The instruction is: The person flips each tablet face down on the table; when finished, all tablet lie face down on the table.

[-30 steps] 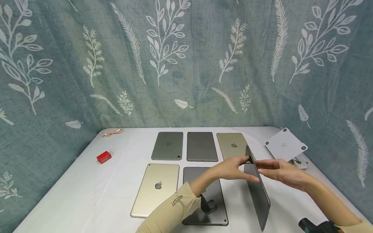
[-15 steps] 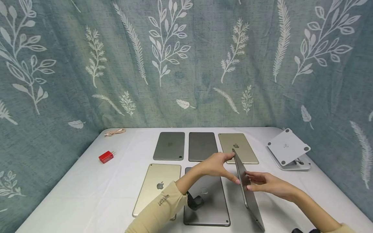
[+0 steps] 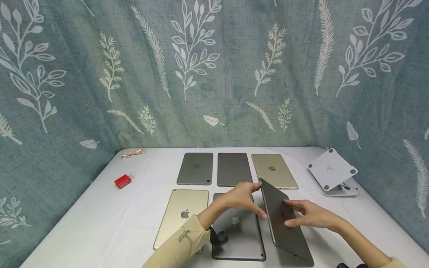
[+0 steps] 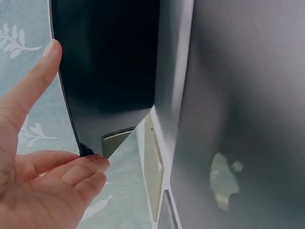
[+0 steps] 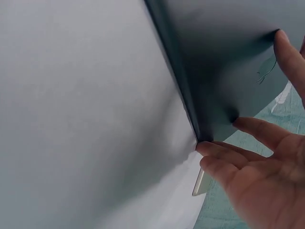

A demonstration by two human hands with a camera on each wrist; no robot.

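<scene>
A dark grey tablet (image 3: 288,240) is held tilted above the table on the right, its back turned up and to the right. My left hand (image 3: 242,197) grips its left side; in the left wrist view, the thumb lies along one edge and the fingers (image 4: 88,174) bend under a corner beside the black screen. My right hand (image 3: 313,216) touches the grey back with thumb and fingertips, and in the right wrist view other fingers (image 5: 220,160) reach its edge. Under my left wrist lies another grey tablet (image 3: 238,238) with an apple logo.
A gold tablet (image 3: 182,212) lies left of the grey one. Behind are a dark green tablet (image 3: 195,169), a dark grey one (image 3: 234,169) and a smaller gold one (image 3: 273,167). A white stand (image 3: 331,169), red plug (image 3: 123,181) and coiled cable (image 3: 133,152) lie toward the table's sides.
The held tablet has moved left and tipped from nearly edge-on, so its back now shows. My left hand has moved left with it; my right hand has shifted onto the back.
</scene>
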